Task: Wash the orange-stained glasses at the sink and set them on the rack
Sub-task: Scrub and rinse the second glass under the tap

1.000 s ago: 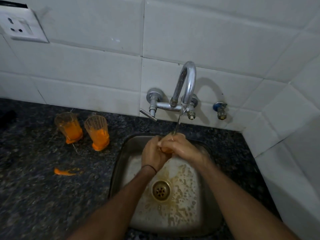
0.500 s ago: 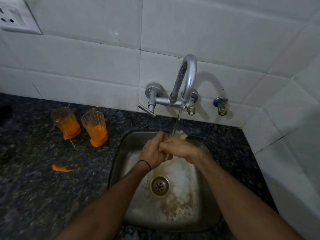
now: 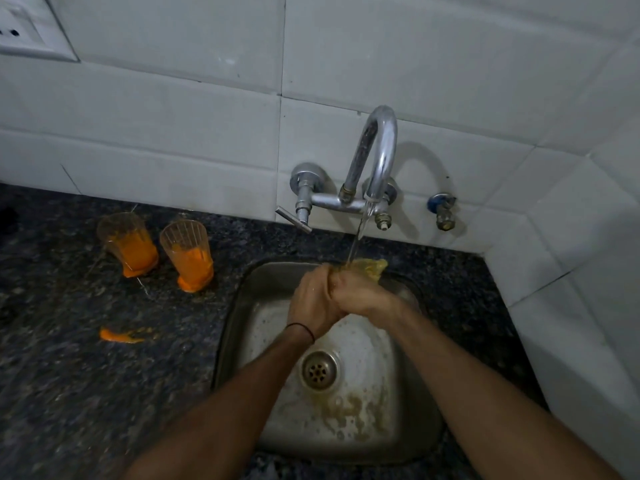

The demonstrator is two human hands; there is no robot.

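Observation:
Over the steel sink (image 3: 239, 306), my left hand (image 3: 310, 301) and my right hand (image 3: 362, 292) are clasped together around a glass (image 3: 372, 268). Only its yellowish end shows past my right fingers, right under the stream from the chrome tap (image 3: 379, 157). Two more glasses stand on the dark counter left of the sink: one (image 3: 126, 244) farther left and one (image 3: 188, 254) nearer, both thick with orange residue that pools at their bases.
An orange smear (image 3: 119, 336) lies on the granite counter (image 3: 86, 393) in front of the glasses. Foam and brownish residue sit around the drain (image 3: 318, 368). A small blue valve (image 3: 441, 211) sticks out of the tiled wall right of the tap. No rack is in view.
My clasped hands have shifted slightly back toward the tap, and the glass's yellowish end now shows under the stream. The orange wash in the basin has thinned to foam.

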